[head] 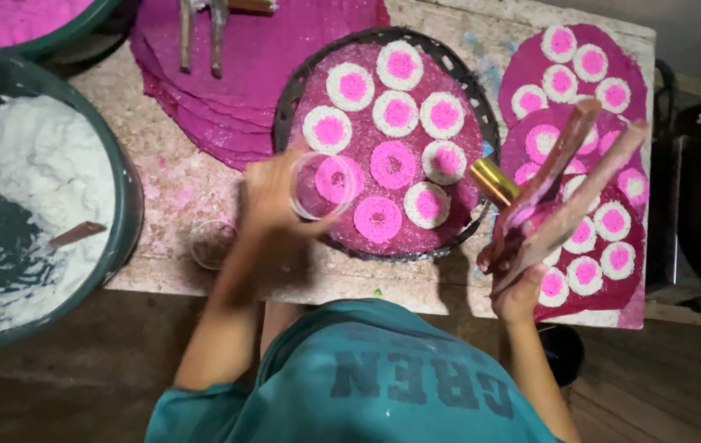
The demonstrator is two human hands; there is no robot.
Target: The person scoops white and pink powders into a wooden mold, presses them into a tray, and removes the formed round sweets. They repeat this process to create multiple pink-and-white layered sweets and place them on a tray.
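Teal shirt (367, 385) at 6 o'clock, clear cup (323, 185) clasped by left hand (272, 201) fingers over round tray (301, 82), wooden sticks (568, 193) gripped by right hand (519, 291) at 3 o'clock.

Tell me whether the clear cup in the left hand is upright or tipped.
Tipped. The clear cup in the left hand shows its round mouth to the camera, over the tray of pink and white rings.

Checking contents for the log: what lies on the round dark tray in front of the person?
The tray holds a pink sheet with white-and-pink rings. The left hand and its clear cup cover one ring; the tray's base is hidden.
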